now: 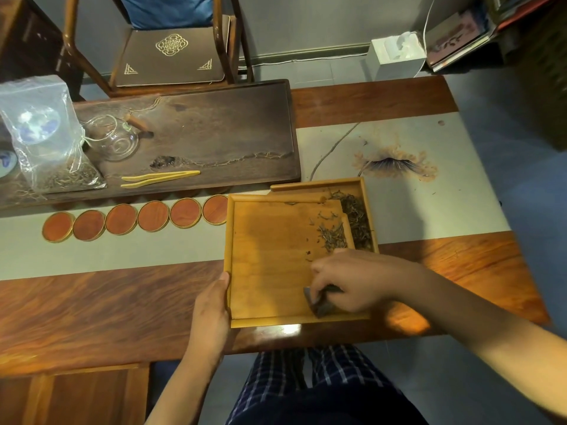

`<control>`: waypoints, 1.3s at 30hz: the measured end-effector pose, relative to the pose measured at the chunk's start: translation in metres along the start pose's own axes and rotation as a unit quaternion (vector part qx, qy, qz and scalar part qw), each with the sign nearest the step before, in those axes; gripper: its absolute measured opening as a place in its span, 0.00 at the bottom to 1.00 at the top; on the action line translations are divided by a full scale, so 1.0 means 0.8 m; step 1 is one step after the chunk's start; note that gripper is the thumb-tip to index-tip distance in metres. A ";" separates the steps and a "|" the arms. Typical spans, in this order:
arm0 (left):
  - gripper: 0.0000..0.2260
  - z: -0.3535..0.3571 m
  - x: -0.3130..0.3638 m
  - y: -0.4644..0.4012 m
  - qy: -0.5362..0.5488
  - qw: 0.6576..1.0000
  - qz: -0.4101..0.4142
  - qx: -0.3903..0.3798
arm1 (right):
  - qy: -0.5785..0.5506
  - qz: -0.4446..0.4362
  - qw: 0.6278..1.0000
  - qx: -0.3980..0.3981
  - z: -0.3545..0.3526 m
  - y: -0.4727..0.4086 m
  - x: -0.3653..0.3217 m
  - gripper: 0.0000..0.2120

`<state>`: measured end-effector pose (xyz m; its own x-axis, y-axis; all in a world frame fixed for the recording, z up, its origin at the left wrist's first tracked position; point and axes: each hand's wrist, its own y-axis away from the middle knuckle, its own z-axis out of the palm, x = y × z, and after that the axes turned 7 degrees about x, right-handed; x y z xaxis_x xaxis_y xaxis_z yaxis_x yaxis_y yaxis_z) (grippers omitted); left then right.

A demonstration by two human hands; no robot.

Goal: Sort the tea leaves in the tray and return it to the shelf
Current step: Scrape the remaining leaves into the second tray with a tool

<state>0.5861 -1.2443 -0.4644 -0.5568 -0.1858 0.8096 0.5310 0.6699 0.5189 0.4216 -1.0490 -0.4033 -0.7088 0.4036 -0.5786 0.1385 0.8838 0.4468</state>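
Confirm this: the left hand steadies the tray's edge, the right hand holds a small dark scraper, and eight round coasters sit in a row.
Wrong on the count. The head view shows six coasters, not eight. The left hand does steady the tray, and the right hand does hold the scraper.

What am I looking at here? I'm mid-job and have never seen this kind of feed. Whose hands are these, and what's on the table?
There is no robot. One camera on a person's head looks down at their bare hands. The left hand grips the edge of a wooden tray on the table. The right hand holds a small dark tool inside the tray. Tea leaves lie at its far right. Beyond are round coasters, bamboo tongs and a glass teapot.
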 end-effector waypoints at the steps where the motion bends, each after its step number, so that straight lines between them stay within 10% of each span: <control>1: 0.17 -0.001 0.000 0.000 -0.004 1.000 0.000 0.000 | 0.008 0.004 1.000 -0.004 -0.001 0.004 0.004 0.14; 8: 0.19 -0.001 0.011 0.001 -0.039 0.997 0.056 -0.024 | -0.049 -0.014 0.995 0.087 -0.019 -0.013 -0.007 0.14; 23: 0.19 -0.017 0.011 0.004 -0.054 0.997 0.046 -0.009 | 0.035 -0.027 0.999 -0.020 0.001 0.011 0.012 0.12; 32: 0.19 -0.021 0.002 0.005 -0.053 0.998 0.027 0.002 | -0.219 0.112 0.923 0.296 0.039 0.066 0.034 0.13; 39: 0.18 -0.021 -0.003 0.013 -0.043 0.999 0.000 -0.001 | -0.074 0.024 0.959 0.272 0.088 0.067 0.008 0.12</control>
<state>0.6037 -1.2487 -0.4564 -0.6092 -0.1235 0.7833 0.5325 0.6682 0.5195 0.4735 -0.9824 -0.4313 -0.5930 0.4401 -0.6743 0.5368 0.8402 0.0763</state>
